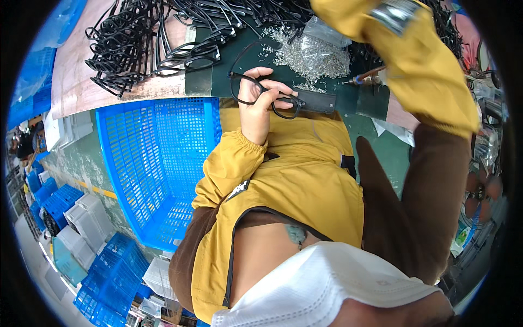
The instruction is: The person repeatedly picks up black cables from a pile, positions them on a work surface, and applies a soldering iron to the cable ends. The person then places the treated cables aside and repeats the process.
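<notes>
My left hand [258, 106] is closed on a black eyeglass frame [233, 90], holding it above the near edge of the workbench. Its two rims face me, with fingers and thumb around the middle part. Beyond it lies a heap of small silvery screws [310, 60], partly under a clear plastic bag [327, 32]. My right arm, in a yellow sleeve [430, 76], reaches across the far right of the bench; the hand itself is outside the picture. Near that sleeve rests a screwdriver [370, 76] with an orange-brown handle.
Piles of black eyeglass frames [122, 49] cover the back and left of the bench [71, 76]. A dark flat strip [316, 101] lies at its near edge. Below stands a blue plastic basket [158, 163] on the green floor. More crates [109, 278] are stacked lower left.
</notes>
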`<action>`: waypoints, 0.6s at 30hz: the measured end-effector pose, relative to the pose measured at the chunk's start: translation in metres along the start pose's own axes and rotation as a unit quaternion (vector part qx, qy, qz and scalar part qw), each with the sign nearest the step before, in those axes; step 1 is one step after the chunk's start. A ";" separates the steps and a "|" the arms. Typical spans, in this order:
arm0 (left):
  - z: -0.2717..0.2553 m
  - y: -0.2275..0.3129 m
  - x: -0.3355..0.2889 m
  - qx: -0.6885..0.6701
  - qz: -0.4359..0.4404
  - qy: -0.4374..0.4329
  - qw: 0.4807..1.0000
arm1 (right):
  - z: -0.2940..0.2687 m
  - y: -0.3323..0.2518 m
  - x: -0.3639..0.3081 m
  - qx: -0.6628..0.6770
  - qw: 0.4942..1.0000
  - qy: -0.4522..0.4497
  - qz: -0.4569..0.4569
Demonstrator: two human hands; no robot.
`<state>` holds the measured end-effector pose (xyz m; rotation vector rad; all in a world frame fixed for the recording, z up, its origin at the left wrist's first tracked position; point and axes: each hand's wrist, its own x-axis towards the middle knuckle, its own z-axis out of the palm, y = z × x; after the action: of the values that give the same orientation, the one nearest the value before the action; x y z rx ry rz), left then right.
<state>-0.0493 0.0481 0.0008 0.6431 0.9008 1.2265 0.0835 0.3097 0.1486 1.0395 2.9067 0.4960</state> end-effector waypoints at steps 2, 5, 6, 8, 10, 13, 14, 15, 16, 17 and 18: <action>-0.001 0.001 0.001 0.011 -0.003 -0.002 1.000 | 0.049 0.006 0.024 0.059 0.996 0.048 -0.044; -0.002 0.000 0.002 0.013 -0.004 -0.002 1.000 | 0.058 0.034 0.028 0.048 0.993 0.066 -0.081; -0.002 0.000 0.003 0.013 -0.006 -0.003 1.000 | 0.049 0.042 0.027 0.076 0.981 0.138 -0.116; -0.001 0.000 0.004 0.019 -0.010 0.000 1.000 | 0.024 0.048 0.018 0.109 0.987 0.091 -0.073; 0.000 0.001 0.004 0.022 -0.011 0.003 1.000 | 0.013 0.040 0.011 0.133 0.985 0.075 -0.081; 0.001 0.002 0.004 -0.012 -0.015 0.005 1.000 | 0.037 0.019 0.009 0.102 0.990 0.057 -0.074; 0.001 0.002 0.004 -0.006 -0.007 0.009 1.000 | 0.053 0.014 0.016 0.060 0.997 0.038 -0.043; 0.002 0.002 0.004 -0.003 -0.003 0.009 1.000 | 0.066 0.012 0.020 0.050 0.993 0.094 -0.047; 0.002 0.001 0.004 -0.001 -0.001 0.010 1.000 | 0.074 0.016 0.026 0.029 0.995 0.075 -0.056; 0.002 0.000 0.004 0.002 0.001 0.008 1.000 | 0.075 0.021 0.033 0.006 0.996 0.057 -0.067; 0.001 -0.001 0.004 0.002 0.001 0.008 1.000 | 0.068 0.026 0.036 0.003 0.994 0.079 -0.081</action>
<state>-0.0478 0.0521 -0.0002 0.6379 0.9158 1.2339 0.0793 0.3710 0.0951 0.7904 3.0971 0.5856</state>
